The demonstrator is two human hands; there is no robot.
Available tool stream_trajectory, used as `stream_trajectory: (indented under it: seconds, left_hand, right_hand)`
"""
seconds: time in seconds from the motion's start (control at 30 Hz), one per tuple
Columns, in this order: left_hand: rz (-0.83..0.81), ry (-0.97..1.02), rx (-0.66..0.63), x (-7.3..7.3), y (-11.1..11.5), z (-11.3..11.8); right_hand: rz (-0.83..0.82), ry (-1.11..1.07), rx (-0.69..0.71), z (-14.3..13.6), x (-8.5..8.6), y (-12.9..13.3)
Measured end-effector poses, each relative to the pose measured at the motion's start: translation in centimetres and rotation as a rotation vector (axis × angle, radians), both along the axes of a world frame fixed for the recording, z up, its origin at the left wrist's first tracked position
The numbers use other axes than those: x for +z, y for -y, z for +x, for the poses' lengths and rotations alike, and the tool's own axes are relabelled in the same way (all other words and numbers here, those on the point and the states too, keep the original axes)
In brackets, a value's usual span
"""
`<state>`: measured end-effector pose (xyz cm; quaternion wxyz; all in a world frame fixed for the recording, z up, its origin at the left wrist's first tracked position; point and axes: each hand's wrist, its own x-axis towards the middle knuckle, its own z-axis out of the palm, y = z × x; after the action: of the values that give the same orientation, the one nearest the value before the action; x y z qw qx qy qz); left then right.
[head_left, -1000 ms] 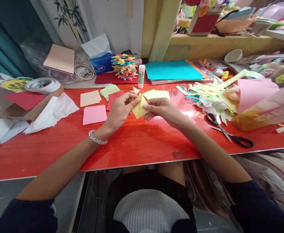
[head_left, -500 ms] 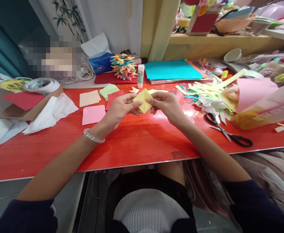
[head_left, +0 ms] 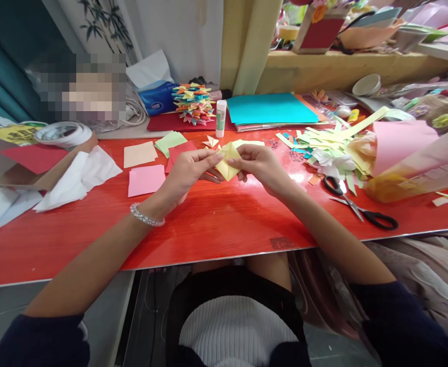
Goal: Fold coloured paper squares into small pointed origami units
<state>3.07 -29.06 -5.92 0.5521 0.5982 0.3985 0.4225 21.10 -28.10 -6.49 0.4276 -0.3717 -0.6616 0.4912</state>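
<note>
Between my two hands, above the red table, is a small yellow square of folded paper [head_left: 227, 169], turned corner-down with crease lines across it. My left hand [head_left: 195, 171] pinches its left side between thumb and fingers. On the opposite side, my right hand [head_left: 260, 165] grips it the same way, the thumb lying on the face of the paper. Just behind the hands lie a small folded paper piece [head_left: 210, 142] and pale yellow paper [head_left: 248, 143]. Near my left hand are stacks of pink paper [head_left: 146, 180], peach paper [head_left: 139, 154], green paper [head_left: 170, 143] and red paper [head_left: 178, 152].
A glue stick [head_left: 220, 120] stands upright beside a multicoloured folded-paper model [head_left: 193, 104]. Teal sheets [head_left: 271, 109] lie at the back. On the right are paper strips [head_left: 323, 140], black-handled scissors [head_left: 356, 205] and a plastic-wrapped roll [head_left: 418, 173]. A cardboard box [head_left: 21, 176] with tape sits left.
The yellow paper's left part has been bent or tilted, so its outline looks narrower on that side. My left thumb has risen slightly along the paper. Both hands still hold it.
</note>
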Motion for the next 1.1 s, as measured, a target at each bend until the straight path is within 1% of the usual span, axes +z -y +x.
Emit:
stream_trajectory:
  seconds: [0.1,0.2,0.3,0.43,0.6,0.7,0.77,0.93,1.1]
  left_hand:
    - [0.019,-0.018,0.001,-0.1,0.0,0.0]
    - [-0.02,-0.011,-0.024,0.1,-0.1,-0.1]
    - [-0.055,-0.018,-0.013,0.2,-0.1,-0.1]
    - [0.011,-0.028,0.028,-0.2,0.0,0.1]
    - [0.05,0.005,0.089,-1.1,0.0,0.2]
    - [0.057,-0.002,0.132,-1.2,-0.1,0.1]
    - [0.061,-0.005,0.138,-1.1,-0.1,0.1]
    - [0.055,-0.015,0.103,-0.8,0.0,0.2]
    - [0.009,0.02,0.09,-0.4,0.0,0.1]
  right_hand:
    - [-0.009,0.017,-0.002,0.1,0.2,0.0]
    - [-0.012,0.015,-0.019,0.2,0.2,0.0]
    - [-0.011,0.017,-0.02,0.2,0.2,-0.1]
    - [-0.027,0.021,-0.011,0.0,0.0,-0.1]
    - [-0.086,-0.013,0.053,0.0,-0.1,0.0]
    - [-0.125,-0.022,0.115,0.2,0.1,0.0]
    - [-0.132,-0.036,0.127,0.3,0.2,0.0]
    - [-0.092,-0.042,0.03,0.1,0.1,-0.1]
    - [-0.048,-0.05,-0.003,0.2,-0.2,-0.1]
